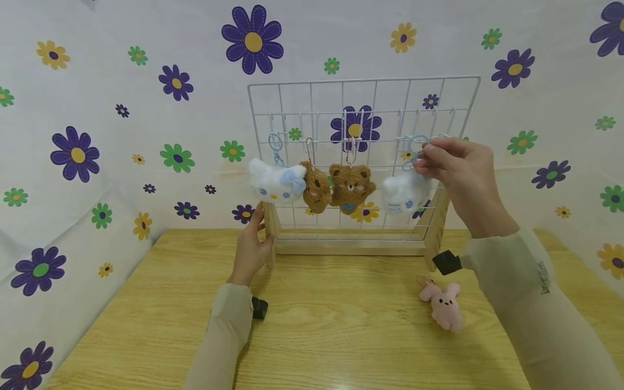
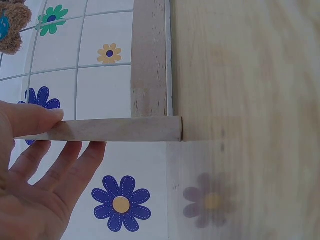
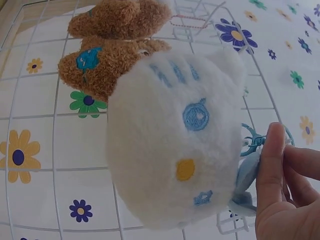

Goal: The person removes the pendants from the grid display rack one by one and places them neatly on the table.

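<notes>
Thumb and fingertips of my right hand (image 1: 463, 168) pinch the light-blue clasp and ring (image 3: 256, 141) of a white cat-head plush keychain (image 3: 172, 145). This plush hangs below the fingers, in front of the right part of a white wire grid rack (image 1: 363, 81). My left hand (image 1: 251, 249) grips the rack's left wooden upright (image 2: 117, 130), thumb on one side and fingers on the other. Along the grid hang another white cat-head plush (image 1: 275, 183) with a blue bow, a brown bear plush (image 1: 317, 189) turned sideways and a brown bear plush (image 1: 350, 187) facing forward.
A pink plush keychain (image 1: 446, 307) lies on the wooden table (image 1: 331, 325), front right of the rack. Several white hooks (image 1: 417, 115) stick out from the grid. Behind stands a white cloth (image 1: 195, 32) printed with flowers. A wooden base bar (image 1: 351, 248) joins the rack's uprights.
</notes>
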The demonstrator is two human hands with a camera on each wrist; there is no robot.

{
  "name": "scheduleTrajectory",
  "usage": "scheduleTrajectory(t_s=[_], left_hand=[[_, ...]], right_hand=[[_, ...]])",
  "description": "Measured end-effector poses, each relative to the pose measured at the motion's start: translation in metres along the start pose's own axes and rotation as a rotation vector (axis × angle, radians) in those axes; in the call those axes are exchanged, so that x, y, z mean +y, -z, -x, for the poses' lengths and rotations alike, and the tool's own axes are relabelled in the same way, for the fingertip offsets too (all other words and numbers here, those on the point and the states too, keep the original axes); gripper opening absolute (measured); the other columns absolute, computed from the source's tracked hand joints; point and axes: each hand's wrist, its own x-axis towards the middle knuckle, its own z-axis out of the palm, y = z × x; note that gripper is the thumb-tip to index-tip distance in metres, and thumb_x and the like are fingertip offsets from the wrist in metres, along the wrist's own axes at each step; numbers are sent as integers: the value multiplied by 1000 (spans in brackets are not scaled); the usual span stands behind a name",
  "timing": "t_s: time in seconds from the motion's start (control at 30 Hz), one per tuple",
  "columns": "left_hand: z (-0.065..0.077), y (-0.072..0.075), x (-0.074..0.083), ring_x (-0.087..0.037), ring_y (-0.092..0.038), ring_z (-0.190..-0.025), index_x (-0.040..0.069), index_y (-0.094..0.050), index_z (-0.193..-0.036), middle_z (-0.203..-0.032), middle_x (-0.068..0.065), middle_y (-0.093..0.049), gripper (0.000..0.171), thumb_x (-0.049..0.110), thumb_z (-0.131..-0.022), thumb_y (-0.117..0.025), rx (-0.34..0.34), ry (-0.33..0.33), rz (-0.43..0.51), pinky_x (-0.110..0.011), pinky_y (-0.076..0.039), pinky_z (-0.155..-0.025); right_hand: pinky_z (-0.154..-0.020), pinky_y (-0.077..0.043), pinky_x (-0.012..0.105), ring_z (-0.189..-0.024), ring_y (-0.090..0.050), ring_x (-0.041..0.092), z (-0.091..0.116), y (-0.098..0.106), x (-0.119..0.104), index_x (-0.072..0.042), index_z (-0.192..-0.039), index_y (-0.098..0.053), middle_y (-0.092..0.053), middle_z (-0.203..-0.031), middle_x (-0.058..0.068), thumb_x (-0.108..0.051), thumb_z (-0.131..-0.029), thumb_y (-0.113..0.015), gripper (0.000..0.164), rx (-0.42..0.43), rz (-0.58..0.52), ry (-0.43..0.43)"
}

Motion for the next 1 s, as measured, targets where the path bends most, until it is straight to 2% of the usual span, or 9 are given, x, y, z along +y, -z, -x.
scheduleTrajectory(t_s=[0.2, 0.43, 0.77, 1.0], left_hand=[[-2, 0, -1, -51, -60, -115, -2, -32, -156, -144, -33, -48, 77, -19, -87, -62, -3, 13, -2, -57, -57, -89], [-2, 1, 1, -52, -59, -116, -1, -31, -156, -145, -32, -48, 78, -19, -87, -62, -7, 27, 6, -59, -57, -87], [-1, 1, 1, -52, -60, -115, -2, -31, -156, -144, -34, -48, 78, -19, -87, -62, -9, 13, 13, -59, -57, -88], [0, 0, -2, -53, -61, -114, -3, -32, -155, -144, -33, -48, 76, -19, -87, -62, -10, 1, 7, -58, -58, -86]], right_hand=[[-77, -61, 26, -76, -71, 19, 8, 0, -1, 3, -100, -73, -69, -98, 12, -4, -90, -74, 12, -39, -55, 29], [-79, -61, 26, -77, -71, 19, 17, 5, 1, 2, -103, -73, -69, -98, 12, -6, -92, -74, 14, -59, -24, 44], [-76, -62, 28, -74, -71, 19, 25, 13, 15, 6, -99, -75, -71, -96, 13, 0, -90, -74, 11, -75, -86, 58], [-75, -61, 24, -72, -71, 15, 29, 21, 27, -1, -98, -75, -72, -92, 8, -1, -94, -69, 7, -60, 38, 32]])
